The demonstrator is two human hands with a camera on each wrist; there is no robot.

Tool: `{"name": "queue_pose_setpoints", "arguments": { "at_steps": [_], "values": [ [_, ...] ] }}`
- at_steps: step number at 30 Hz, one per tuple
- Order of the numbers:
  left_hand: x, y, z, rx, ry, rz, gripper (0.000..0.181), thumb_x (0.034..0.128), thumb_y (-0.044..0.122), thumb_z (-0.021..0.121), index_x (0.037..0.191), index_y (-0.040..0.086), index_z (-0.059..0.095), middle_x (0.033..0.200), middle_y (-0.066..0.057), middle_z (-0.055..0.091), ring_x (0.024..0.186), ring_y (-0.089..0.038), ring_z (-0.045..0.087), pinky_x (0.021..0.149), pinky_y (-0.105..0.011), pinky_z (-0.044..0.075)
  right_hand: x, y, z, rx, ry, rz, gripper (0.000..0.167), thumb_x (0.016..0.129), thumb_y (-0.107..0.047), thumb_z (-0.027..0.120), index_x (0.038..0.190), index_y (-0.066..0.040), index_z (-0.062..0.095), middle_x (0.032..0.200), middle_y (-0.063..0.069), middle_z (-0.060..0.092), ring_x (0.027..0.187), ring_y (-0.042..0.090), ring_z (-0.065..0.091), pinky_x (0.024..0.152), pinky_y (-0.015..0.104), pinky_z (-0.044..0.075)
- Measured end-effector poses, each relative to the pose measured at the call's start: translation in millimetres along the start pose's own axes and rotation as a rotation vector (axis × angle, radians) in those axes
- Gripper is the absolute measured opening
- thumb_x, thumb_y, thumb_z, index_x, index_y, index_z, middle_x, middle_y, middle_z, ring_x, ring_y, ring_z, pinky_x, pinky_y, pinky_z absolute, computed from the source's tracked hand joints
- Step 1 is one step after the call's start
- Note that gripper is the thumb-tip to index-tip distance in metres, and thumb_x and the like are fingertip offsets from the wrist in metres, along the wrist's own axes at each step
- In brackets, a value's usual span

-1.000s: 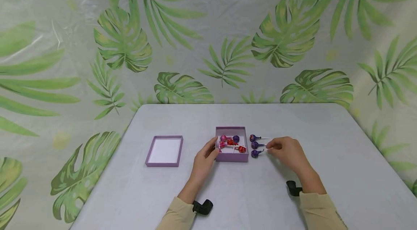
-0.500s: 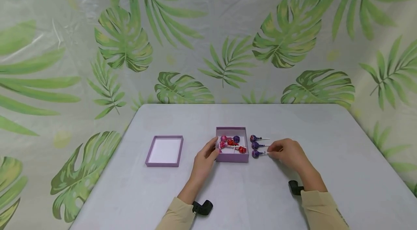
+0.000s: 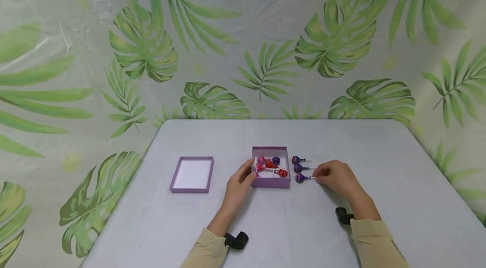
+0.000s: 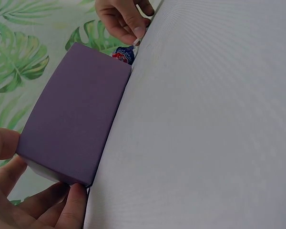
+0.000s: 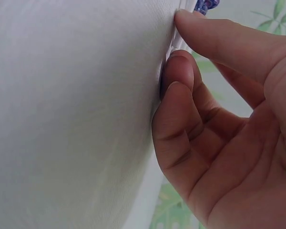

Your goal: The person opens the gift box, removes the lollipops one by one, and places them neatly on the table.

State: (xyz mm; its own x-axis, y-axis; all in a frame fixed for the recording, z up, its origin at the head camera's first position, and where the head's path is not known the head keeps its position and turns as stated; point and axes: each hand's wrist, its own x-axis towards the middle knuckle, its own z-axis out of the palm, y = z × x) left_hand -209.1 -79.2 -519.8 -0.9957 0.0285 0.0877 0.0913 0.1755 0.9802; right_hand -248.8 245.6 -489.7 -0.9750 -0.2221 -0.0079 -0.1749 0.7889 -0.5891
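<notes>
An open purple box [image 3: 271, 182] with several red, pink and purple lollipops [image 3: 268, 165] in it sits mid-table. My left hand [image 3: 238, 183] holds the box by its left side; the left wrist view shows my fingertips [image 4: 75, 202] against the wall and another digit near the rim. Right of the box lie three purple-wrapped lollipops in a column, sticks pointing right. My right hand [image 3: 337, 178] pinches the stick of the nearest lollipop [image 3: 300, 178], its head on the table. The right wrist view shows thumb and finger at that stick, the candy mostly out of frame.
A shallow purple lid [image 3: 191, 192] with a white inside lies at the left of the table. The other two purple lollipops [image 3: 298, 168] are just beyond the pinched one. Leaf-patterned sheeting [image 3: 265, 27] hangs behind the white table [image 3: 288, 234].
My right hand has shifted slightly right, and the nearest lollipop has moved slightly right with it. My left hand and the box hold their place.
</notes>
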Motion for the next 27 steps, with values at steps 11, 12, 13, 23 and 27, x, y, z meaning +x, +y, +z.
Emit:
{"name": "queue_pose_setpoints", "arguments": {
  "at_steps": [11,12,13,23,27],
  "values": [
    [-0.1,-0.1,1.1,-0.009,-0.003,0.016,0.044,0.1037,0.025,0.058,0.148,0.028,0.053,0.147,0.003,0.054,0.137,-0.019,0.048,0.108,-0.038,0.044,-0.2,-1.0,-2.2,-0.027,0.013,-0.026,0.009,0.085,-0.007,0.078,0.088,-0.015,0.077,0.075,-0.004,0.064,0.073,0.016,0.054,0.068,0.035,0.044],
    [0.2,0.0,1.2,-0.008,-0.004,0.012,0.044,0.1037,0.026,0.058,0.148,0.029,0.053,0.147,0.004,0.053,0.137,-0.018,0.047,0.108,-0.037,0.043,-0.4,-1.4,-2.5,-0.033,0.016,-0.026,0.009,0.084,-0.007,0.078,0.088,-0.015,0.077,0.075,-0.004,0.063,0.072,0.017,0.054,0.068,0.035,0.044],
    [0.4,0.1,1.5,-0.007,-0.005,0.01,0.044,0.1036,0.026,0.058,0.147,0.03,0.053,0.147,0.005,0.053,0.137,-0.017,0.047,0.108,-0.037,0.043,-0.8,-1.6,-3.0,-0.041,0.017,-0.024,0.009,0.083,-0.007,0.078,0.088,-0.015,0.076,0.075,-0.003,0.063,0.072,0.017,0.054,0.068,0.036,0.044],
    [0.9,0.5,0.8,0.001,-0.004,0.008,0.044,0.1039,0.028,0.057,0.148,0.03,0.053,0.148,0.006,0.052,0.137,-0.017,0.047,0.108,-0.038,0.043,-10.4,-16.3,-17.2,-0.117,0.025,0.044,0.017,0.084,-0.008,0.075,0.101,-0.009,0.075,0.086,0.005,0.064,0.074,0.022,0.056,0.063,0.037,0.046],
    [0.3,0.5,0.2,-0.002,-0.004,0.005,0.044,0.1036,0.028,0.058,0.148,0.03,0.053,0.147,0.004,0.053,0.137,-0.018,0.048,0.108,-0.038,0.044,-15.7,-23.2,-24.6,-0.124,0.04,0.041,0.019,0.087,-0.01,0.073,0.105,-0.008,0.075,0.089,0.006,0.066,0.077,0.024,0.058,0.062,0.037,0.047]
  ]
}}
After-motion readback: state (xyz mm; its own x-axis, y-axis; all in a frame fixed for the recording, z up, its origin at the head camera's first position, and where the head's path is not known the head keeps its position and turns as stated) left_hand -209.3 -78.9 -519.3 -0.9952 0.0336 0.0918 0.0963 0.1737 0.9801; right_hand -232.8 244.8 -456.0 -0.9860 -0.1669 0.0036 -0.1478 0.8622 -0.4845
